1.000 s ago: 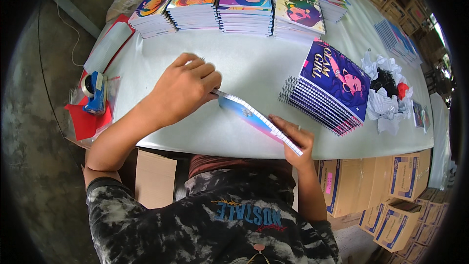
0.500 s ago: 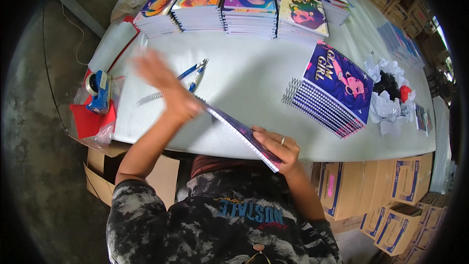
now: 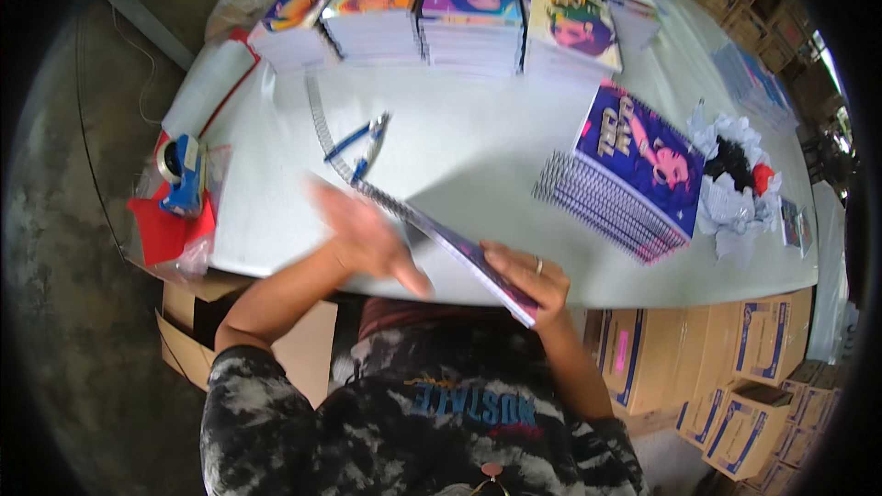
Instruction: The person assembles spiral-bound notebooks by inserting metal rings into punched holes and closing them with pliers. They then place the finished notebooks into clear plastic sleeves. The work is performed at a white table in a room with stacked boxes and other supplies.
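Observation:
My right hand (image 3: 533, 277) grips the lower end of a thin purple notebook (image 3: 470, 255), held edge-up and slanting toward the upper left. From the notebook's far end a dark spiral binding coil (image 3: 318, 119) runs out in a long loose length over the table. Beside the notebook's upper end, my left hand (image 3: 363, 231) is blurred by motion, its fingers stretched out and thumb apart, with nothing seen in it. Just beyond lie blue-handled pliers (image 3: 347, 141), and the coil passes by their handles.
A stack of purple spiral notebooks (image 3: 638, 161) stands at right, coil ends sticking out. Beside it is crumpled wrapping (image 3: 733, 202). More notebook stacks (image 3: 470, 32) line the far side. A blue tape dispenser (image 3: 186, 179) sits at left. Cardboard boxes (image 3: 680, 358) stand below the table's right edge.
My left hand has swept down and right from the pliers' side. The loose coil has swung from lying leftward to pointing away from me. My right hand keeps its grip on the notebook.

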Demonstrator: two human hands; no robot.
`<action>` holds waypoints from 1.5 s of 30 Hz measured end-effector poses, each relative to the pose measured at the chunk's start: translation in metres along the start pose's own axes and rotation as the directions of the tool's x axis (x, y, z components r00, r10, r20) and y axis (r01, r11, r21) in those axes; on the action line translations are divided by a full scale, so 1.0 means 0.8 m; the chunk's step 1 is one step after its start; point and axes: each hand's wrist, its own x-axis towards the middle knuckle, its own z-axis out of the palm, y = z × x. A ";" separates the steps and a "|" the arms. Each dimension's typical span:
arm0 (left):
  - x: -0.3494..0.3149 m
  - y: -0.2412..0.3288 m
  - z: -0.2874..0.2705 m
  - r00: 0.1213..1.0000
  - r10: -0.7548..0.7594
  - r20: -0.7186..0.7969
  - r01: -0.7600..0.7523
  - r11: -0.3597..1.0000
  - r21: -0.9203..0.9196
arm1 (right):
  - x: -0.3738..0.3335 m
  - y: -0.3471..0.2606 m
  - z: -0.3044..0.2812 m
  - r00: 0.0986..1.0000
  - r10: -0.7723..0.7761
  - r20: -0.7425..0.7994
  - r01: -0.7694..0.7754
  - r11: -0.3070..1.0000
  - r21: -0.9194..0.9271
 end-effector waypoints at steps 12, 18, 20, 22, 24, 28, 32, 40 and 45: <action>0.020 -0.070 0.010 0.893 -0.254 -0.372 0.299 0.952 0.069 | 0.006 -0.001 0.007 1.000 -0.007 0.015 0.006 1.000 0.022; -0.020 0.020 0.007 0.981 0.024 0.194 -0.009 0.997 -0.077 | 0.001 -0.001 0.002 0.999 0.051 -0.002 -0.051 0.997 0.051; 0.012 0.000 0.008 0.997 -0.027 -0.075 0.029 0.999 0.029 | 0.001 0.000 0.005 0.999 0.029 0.016 -0.030 0.998 0.051; 0.021 -0.011 0.007 0.986 -0.159 -0.047 0.161 0.986 0.040 | 0.010 -0.002 0.008 0.997 -0.032 0.065 0.026 0.996 0.087; 0.028 -0.021 0.013 0.957 -0.283 -0.061 0.286 0.957 0.049 | 0.006 0.003 0.011 0.996 -0.032 0.078 0.033 0.999 -0.020; 0.009 0.016 0.023 0.995 -0.062 -0.080 0.059 0.997 -0.040 | 0.003 0.012 0.006 0.998 -0.031 0.057 0.033 0.999 -0.034; 0.030 -0.002 0.035 0.899 -0.350 -0.262 0.355 0.934 -0.031 | 0.010 -0.004 0.017 0.999 -0.036 0.038 0.036 0.999 -0.003; 0.050 -0.015 0.022 0.954 -0.170 -0.247 0.196 0.977 0.082 | 0.006 -0.002 0.014 1.000 0.001 -0.021 -0.001 1.000 0.009; -0.018 0.060 0.050 0.965 -0.244 0.099 0.260 0.947 -0.191 | 0.008 0.004 0.023 0.997 -0.005 -0.080 0.004 1.000 -0.012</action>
